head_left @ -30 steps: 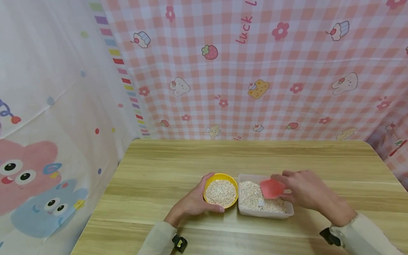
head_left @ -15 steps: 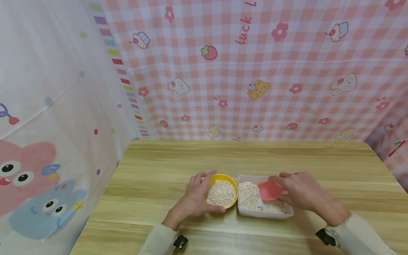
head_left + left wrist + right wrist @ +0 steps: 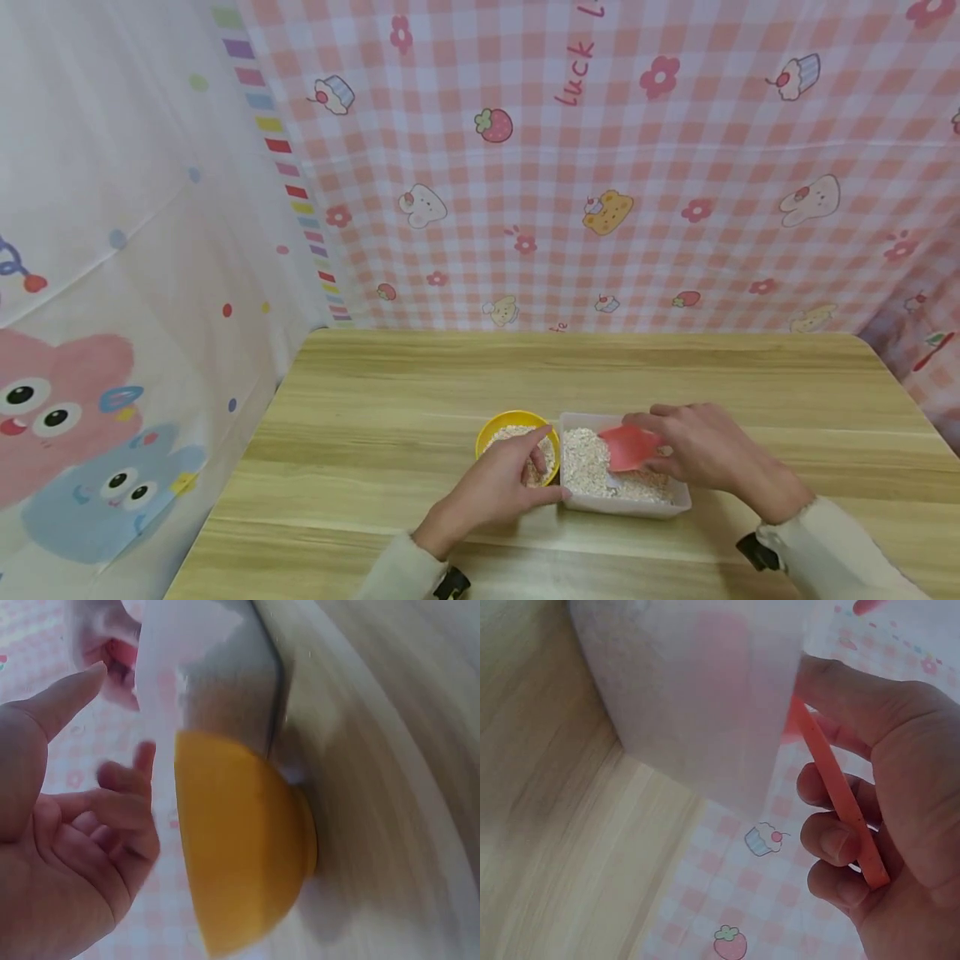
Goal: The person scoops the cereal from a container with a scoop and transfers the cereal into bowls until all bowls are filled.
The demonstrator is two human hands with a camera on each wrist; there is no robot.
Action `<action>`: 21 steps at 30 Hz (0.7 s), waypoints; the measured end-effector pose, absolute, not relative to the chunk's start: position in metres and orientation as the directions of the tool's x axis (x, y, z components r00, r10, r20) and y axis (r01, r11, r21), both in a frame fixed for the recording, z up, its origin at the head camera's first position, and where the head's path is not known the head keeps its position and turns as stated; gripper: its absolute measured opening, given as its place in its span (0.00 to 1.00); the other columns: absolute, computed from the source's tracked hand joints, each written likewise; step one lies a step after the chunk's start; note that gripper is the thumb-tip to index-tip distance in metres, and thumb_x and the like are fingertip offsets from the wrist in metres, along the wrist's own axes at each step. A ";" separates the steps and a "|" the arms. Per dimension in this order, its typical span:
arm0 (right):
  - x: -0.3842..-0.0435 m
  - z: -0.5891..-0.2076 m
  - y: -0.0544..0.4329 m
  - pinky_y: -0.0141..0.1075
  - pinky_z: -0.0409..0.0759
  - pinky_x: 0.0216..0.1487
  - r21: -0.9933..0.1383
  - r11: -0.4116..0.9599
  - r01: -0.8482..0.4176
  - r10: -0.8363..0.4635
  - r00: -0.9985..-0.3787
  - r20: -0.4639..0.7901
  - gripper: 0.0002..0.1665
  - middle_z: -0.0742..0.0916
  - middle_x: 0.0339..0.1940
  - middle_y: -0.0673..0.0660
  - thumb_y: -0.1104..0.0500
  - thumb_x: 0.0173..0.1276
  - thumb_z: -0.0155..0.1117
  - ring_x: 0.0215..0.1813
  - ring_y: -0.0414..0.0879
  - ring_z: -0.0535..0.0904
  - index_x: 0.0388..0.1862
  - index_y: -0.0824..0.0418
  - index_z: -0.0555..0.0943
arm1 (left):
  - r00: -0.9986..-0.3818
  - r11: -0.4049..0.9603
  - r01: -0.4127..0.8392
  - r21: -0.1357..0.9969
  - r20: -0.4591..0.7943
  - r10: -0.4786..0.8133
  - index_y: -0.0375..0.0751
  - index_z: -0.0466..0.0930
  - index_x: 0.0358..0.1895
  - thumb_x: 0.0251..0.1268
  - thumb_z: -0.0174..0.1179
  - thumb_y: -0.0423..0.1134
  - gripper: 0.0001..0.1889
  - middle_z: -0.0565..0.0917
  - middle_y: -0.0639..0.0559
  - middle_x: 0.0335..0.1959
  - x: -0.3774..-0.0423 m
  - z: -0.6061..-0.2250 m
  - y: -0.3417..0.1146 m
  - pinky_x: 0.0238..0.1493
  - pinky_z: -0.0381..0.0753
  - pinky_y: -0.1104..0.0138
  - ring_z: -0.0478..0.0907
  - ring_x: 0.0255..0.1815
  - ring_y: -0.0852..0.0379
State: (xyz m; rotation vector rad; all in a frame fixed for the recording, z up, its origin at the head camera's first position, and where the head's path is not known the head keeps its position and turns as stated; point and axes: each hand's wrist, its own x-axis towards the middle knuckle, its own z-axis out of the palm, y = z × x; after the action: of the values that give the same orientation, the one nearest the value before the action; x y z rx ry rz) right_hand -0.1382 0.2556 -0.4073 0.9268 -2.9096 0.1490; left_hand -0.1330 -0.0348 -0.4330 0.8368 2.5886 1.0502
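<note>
Your right hand (image 3: 708,450) has its fingers curled round the red scoop (image 3: 628,447), which points left from them over the oats (image 3: 585,462) in the white tub (image 3: 622,505), lying lengthwise toward your left hand (image 3: 497,487), which hangs loosely bent and empty above the yellow bowl (image 3: 232,840).

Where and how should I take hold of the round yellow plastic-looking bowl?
Take the bowl by its outer wall, just under the rim, probably best from the left: it flares upward from a narrow foot, and the translucent rectangular plastic box crowds its right side.
</note>
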 end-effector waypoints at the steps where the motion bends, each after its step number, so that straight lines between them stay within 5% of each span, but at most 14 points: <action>1: -0.139 -0.408 0.256 0.30 0.67 0.20 -0.069 0.809 -0.583 -0.575 -0.811 0.110 0.33 0.87 0.36 0.52 0.48 0.50 0.81 0.20 0.31 0.67 0.56 0.53 0.83 | -0.803 0.578 0.424 0.697 -0.006 0.596 0.34 0.65 0.71 0.57 0.72 0.51 0.43 0.79 0.61 0.32 -0.133 -0.434 -0.033 0.28 0.70 0.76 0.65 0.20 0.69; 7: -0.142 -0.411 0.258 0.33 0.73 0.23 -0.084 0.796 -0.599 -0.589 -0.800 0.116 0.33 0.89 0.42 0.57 0.47 0.50 0.80 0.22 0.33 0.73 0.56 0.53 0.83 | -0.773 0.559 0.442 0.701 -0.018 0.634 0.30 0.59 0.74 0.58 0.71 0.51 0.47 0.76 0.69 0.24 -0.132 -0.438 -0.023 0.25 0.67 0.77 0.64 0.20 0.72; 13: -0.144 -0.413 0.259 0.47 0.83 0.33 -0.109 0.787 -0.607 -0.598 -0.794 0.106 0.32 0.89 0.45 0.64 0.51 0.50 0.81 0.31 0.50 0.86 0.56 0.52 0.83 | -0.786 0.583 0.418 0.696 -0.045 0.617 0.28 0.55 0.75 0.57 0.73 0.50 0.50 0.75 0.69 0.21 -0.131 -0.439 -0.016 0.28 0.69 0.78 0.66 0.20 0.73; 21: -0.144 -0.416 0.261 0.35 0.77 0.28 -0.171 0.755 -0.633 -0.627 -0.773 0.092 0.32 0.89 0.41 0.56 0.52 0.51 0.80 0.24 0.33 0.72 0.57 0.51 0.84 | -0.797 0.617 0.404 0.675 -0.072 0.600 0.28 0.55 0.75 0.55 0.74 0.50 0.51 0.75 0.68 0.19 -0.132 -0.438 -0.012 0.30 0.70 0.78 0.68 0.19 0.73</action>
State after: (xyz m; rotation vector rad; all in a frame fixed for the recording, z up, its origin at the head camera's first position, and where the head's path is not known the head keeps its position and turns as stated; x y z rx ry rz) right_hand -0.1439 0.2606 -0.4157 1.0473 -2.9162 0.3007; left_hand -0.1316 -0.0122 -0.4383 0.8140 2.5527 0.9602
